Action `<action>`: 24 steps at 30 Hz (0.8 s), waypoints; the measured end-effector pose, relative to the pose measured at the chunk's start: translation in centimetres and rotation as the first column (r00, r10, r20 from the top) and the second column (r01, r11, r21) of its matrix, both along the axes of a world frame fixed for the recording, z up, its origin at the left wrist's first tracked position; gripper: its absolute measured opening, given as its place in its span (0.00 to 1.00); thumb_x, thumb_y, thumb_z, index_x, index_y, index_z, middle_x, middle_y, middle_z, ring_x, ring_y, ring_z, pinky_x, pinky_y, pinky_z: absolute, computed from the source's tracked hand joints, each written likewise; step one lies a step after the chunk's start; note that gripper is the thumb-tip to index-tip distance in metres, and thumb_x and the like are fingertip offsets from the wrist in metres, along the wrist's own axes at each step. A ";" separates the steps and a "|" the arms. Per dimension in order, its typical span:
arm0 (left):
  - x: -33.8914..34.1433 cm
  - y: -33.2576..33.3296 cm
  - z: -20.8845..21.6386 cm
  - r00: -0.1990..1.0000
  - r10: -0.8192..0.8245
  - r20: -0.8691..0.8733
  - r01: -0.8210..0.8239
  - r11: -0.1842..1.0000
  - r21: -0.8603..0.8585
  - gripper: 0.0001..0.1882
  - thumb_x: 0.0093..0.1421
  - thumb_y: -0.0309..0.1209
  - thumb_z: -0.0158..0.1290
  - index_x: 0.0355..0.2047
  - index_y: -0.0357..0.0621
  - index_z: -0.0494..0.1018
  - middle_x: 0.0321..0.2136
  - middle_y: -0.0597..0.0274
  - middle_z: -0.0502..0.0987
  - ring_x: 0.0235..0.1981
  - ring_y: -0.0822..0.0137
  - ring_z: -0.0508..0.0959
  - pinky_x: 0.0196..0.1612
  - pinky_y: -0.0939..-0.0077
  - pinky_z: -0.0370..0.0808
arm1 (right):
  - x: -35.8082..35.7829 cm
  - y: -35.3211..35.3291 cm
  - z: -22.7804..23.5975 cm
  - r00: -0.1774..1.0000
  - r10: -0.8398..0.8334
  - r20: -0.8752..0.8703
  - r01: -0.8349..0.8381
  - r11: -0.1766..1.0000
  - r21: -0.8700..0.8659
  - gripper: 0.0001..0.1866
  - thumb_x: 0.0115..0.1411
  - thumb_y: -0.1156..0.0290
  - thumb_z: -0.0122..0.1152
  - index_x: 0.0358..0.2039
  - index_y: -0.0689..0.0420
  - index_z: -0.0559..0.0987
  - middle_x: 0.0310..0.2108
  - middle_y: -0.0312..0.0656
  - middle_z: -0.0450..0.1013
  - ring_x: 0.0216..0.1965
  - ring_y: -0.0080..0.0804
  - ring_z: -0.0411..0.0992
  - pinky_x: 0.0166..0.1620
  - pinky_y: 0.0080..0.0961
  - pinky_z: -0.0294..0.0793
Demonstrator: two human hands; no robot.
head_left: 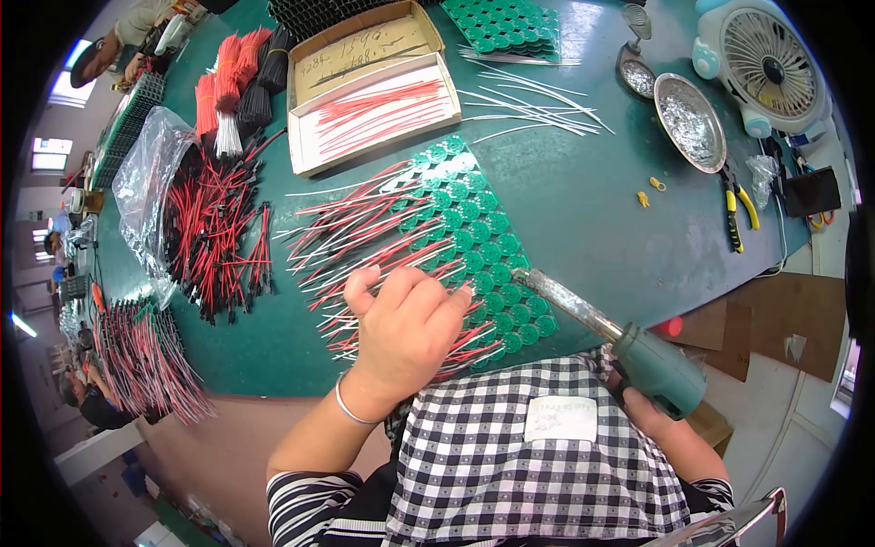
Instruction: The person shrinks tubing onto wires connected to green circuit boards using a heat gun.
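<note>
My left hand (407, 321) is over the left part of a green circuit board panel (510, 314) made up of round boards, its thumb and forefinger pinched together. What the fingertips hold is too small to make out. Red and white wires (351, 228) run in rows from the panel's left side, some passing under this hand. My right hand (643, 410) is closed around the green handle of a soldering iron (661, 369), partly hidden behind it. The iron's long metal barrel slants up to the left, and its tip is at the panel's right edge.
A carton (296, 137) of red wires stands beyond the panel, with loose white wires (538, 109) right of it. Black-ended red wires (214, 228) lie left. An oval metal dish (690, 123), pliers (736, 210) and a fan (766, 64) are at right. Other people work far left.
</note>
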State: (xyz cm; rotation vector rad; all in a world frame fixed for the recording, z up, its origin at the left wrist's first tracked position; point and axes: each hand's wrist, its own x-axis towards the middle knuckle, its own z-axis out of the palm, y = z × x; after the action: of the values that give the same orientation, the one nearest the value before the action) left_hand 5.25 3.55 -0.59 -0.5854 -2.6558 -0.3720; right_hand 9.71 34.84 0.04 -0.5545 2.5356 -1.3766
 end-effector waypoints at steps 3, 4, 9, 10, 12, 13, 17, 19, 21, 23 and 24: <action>0.0 0.1 0.0 1.000 0.007 0.010 -0.007 1.000 0.022 0.09 0.43 0.26 0.62 0.26 0.54 0.79 0.20 0.75 0.67 0.29 0.72 0.70 0.50 0.61 0.54 | 0.9 0.5 -0.3 0.996 -0.049 0.076 0.050 0.999 -0.010 0.11 0.49 0.76 0.58 0.35 0.58 0.80 0.31 0.43 0.77 0.32 0.41 0.75 0.35 0.34 0.73; -0.1 0.2 0.0 1.000 0.010 0.013 -0.010 0.999 0.041 0.09 0.43 0.26 0.62 0.26 0.54 0.79 0.19 0.75 0.67 0.29 0.72 0.70 0.50 0.61 0.54 | 1.1 0.6 -0.5 0.995 -0.065 0.074 0.065 0.998 0.006 0.10 0.49 0.76 0.59 0.35 0.58 0.80 0.32 0.43 0.77 0.32 0.42 0.76 0.36 0.34 0.73; 0.9 0.5 0.6 1.000 -0.015 0.005 0.015 0.999 0.053 0.08 0.44 0.26 0.61 0.26 0.54 0.79 0.18 0.75 0.65 0.29 0.72 0.70 0.49 0.61 0.54 | 0.5 0.7 -0.3 0.999 0.042 -0.016 -0.042 0.999 -0.010 0.11 0.49 0.76 0.60 0.36 0.60 0.79 0.34 0.45 0.77 0.33 0.43 0.77 0.36 0.34 0.75; 1.1 0.6 0.6 0.999 -0.032 -0.013 0.032 0.999 0.034 0.08 0.44 0.26 0.61 0.26 0.54 0.79 0.18 0.75 0.65 0.29 0.72 0.70 0.49 0.61 0.54 | -0.1 0.5 0.2 0.989 0.132 -0.062 -0.131 0.991 0.026 0.12 0.49 0.76 0.61 0.36 0.61 0.79 0.35 0.46 0.77 0.34 0.44 0.77 0.37 0.34 0.75; 1.3 0.7 0.3 0.999 -0.035 -0.006 0.035 0.999 0.040 0.07 0.45 0.26 0.61 0.26 0.54 0.79 0.18 0.75 0.64 0.28 0.73 0.69 0.49 0.61 0.53 | -0.5 0.2 0.5 0.984 0.155 -0.089 -0.152 0.988 0.042 0.12 0.49 0.77 0.60 0.36 0.61 0.79 0.35 0.46 0.77 0.34 0.44 0.77 0.37 0.34 0.75; 1.4 0.7 0.2 0.999 -0.039 -0.001 0.039 0.998 0.047 0.07 0.45 0.27 0.61 0.26 0.54 0.79 0.18 0.75 0.64 0.28 0.73 0.69 0.49 0.61 0.53 | -0.6 0.1 0.6 0.977 0.177 -0.117 -0.171 0.983 0.059 0.12 0.48 0.77 0.60 0.37 0.61 0.79 0.35 0.47 0.77 0.34 0.44 0.77 0.37 0.34 0.75; 1.6 0.7 0.0 0.999 -0.032 0.007 0.032 0.999 -0.005 0.05 0.49 0.31 0.58 0.28 0.53 0.78 0.21 0.74 0.66 0.30 0.73 0.71 0.51 0.59 0.53 | -0.7 -0.2 0.5 0.981 0.164 -0.100 -0.162 0.986 0.031 0.13 0.49 0.77 0.60 0.37 0.62 0.79 0.35 0.47 0.77 0.34 0.44 0.77 0.38 0.34 0.75; 1.6 0.7 -0.1 1.000 -0.029 0.011 0.029 1.000 -0.010 0.04 0.49 0.31 0.58 0.28 0.53 0.78 0.21 0.74 0.66 0.31 0.73 0.71 0.51 0.58 0.53 | -0.8 -0.4 0.4 0.977 0.175 -0.120 -0.172 0.984 0.037 0.13 0.49 0.77 0.59 0.38 0.62 0.79 0.35 0.47 0.77 0.33 0.44 0.76 0.38 0.34 0.75; 1.6 0.7 -0.1 1.000 -0.027 0.015 0.027 1.000 -0.016 0.04 0.49 0.31 0.58 0.28 0.53 0.78 0.21 0.74 0.66 0.31 0.73 0.71 0.51 0.58 0.53 | -0.9 -0.6 0.5 0.981 0.174 -0.090 -0.172 0.985 0.031 0.14 0.49 0.77 0.59 0.38 0.62 0.79 0.36 0.47 0.77 0.33 0.44 0.76 0.38 0.34 0.75; 1.6 0.7 -0.1 1.000 -0.024 0.019 0.024 0.999 -0.022 0.04 0.49 0.31 0.58 0.28 0.53 0.78 0.21 0.74 0.66 0.31 0.73 0.71 0.51 0.58 0.53 | -1.0 -0.7 0.5 0.983 0.173 -0.061 -0.171 0.985 0.025 0.14 0.49 0.77 0.59 0.39 0.62 0.79 0.36 0.47 0.77 0.34 0.44 0.76 0.38 0.34 0.75; 1.6 0.7 -0.1 0.999 -0.027 0.019 0.027 0.999 -0.022 0.04 0.49 0.31 0.58 0.28 0.54 0.78 0.21 0.74 0.66 0.31 0.73 0.71 0.51 0.58 0.53 | -1.1 -0.8 0.5 0.979 0.185 -0.086 -0.183 0.983 0.030 0.14 0.50 0.77 0.59 0.39 0.62 0.79 0.36 0.47 0.77 0.34 0.44 0.76 0.38 0.34 0.75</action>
State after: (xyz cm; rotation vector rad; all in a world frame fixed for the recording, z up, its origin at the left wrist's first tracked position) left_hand 6.89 4.25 -0.64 -0.6286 -2.6753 -0.3584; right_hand 8.65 34.03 0.58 -0.8400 2.4900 -1.2838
